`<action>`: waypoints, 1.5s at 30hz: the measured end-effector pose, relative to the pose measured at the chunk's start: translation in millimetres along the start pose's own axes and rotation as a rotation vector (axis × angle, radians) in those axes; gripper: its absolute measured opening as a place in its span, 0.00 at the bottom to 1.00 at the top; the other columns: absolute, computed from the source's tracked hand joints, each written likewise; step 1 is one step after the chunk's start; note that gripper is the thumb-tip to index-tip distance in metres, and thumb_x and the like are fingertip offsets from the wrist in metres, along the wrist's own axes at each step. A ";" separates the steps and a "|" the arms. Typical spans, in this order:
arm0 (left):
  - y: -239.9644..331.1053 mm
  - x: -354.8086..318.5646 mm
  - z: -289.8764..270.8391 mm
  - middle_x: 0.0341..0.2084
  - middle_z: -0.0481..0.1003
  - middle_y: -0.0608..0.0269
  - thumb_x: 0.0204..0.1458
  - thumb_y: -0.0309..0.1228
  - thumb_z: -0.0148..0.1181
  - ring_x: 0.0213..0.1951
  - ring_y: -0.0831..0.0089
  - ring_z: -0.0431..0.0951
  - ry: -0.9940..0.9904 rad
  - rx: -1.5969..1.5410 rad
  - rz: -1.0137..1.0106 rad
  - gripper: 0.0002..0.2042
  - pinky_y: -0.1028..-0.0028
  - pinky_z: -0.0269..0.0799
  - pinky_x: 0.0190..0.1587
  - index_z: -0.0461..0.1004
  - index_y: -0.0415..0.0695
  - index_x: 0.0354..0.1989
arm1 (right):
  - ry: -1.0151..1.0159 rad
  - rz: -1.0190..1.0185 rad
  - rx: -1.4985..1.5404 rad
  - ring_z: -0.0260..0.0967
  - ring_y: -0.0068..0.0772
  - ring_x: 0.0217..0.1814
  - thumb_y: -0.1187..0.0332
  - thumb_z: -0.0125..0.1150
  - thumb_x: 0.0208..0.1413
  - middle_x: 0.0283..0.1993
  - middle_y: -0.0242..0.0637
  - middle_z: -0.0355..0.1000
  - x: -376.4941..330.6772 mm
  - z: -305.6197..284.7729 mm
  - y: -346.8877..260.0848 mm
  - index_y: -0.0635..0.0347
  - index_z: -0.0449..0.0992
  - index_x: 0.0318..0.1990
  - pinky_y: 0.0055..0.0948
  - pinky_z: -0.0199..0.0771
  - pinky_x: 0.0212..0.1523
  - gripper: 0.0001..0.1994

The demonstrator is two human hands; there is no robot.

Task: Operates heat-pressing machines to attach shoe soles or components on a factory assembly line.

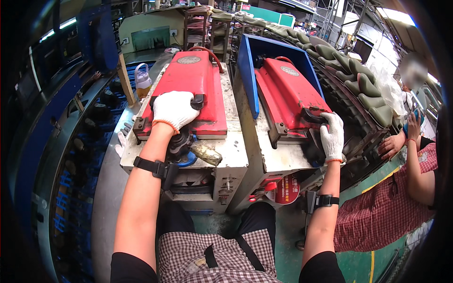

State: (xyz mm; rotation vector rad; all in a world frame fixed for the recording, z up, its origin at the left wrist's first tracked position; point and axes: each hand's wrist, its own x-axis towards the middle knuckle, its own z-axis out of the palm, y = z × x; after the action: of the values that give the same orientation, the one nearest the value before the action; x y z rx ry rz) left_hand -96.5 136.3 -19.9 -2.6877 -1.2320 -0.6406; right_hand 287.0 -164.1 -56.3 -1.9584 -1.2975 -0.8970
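My left hand [173,112], in a white knit glove with an orange cuff, is closed over the black handle [197,101] at the near end of the left machine's red lid [184,78]. My right hand [333,136], gloved the same way, has its fingers bent over the right end of another black handle [312,115], on the right machine's red lid [290,87]. Both lids lie down, and what is under them is hidden. Below my left hand, a black shoe-shaped form [179,144] and a clear-yellowish wrapped piece [206,153] sit at the machine's front.
A blue metal guard [250,70] surrounds the right machine's back and sides. Red knobs [270,186] stick out from its front. Green boots [356,78] fill a rack at the right. A co-worker in a red checked apron [382,212] stands close by. A lidded bottle [142,80] stands left.
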 end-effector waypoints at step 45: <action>7.0 -2.6 -6.4 0.35 0.83 0.48 0.49 0.44 0.65 0.42 0.46 0.83 0.035 -0.053 -0.014 0.13 0.52 0.78 0.45 0.83 0.49 0.37 | 0.647 0.497 2.138 0.78 0.53 0.58 0.74 0.56 0.64 0.58 0.50 0.78 -88.9 -189.3 116.1 0.45 0.80 0.54 0.55 0.82 0.59 0.15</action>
State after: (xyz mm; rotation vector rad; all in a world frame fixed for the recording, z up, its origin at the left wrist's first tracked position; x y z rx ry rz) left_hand -94.9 128.0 -14.7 -2.7004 -1.2442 -0.7296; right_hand 332.3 -397.9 -32.6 -0.1097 -0.5404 0.2997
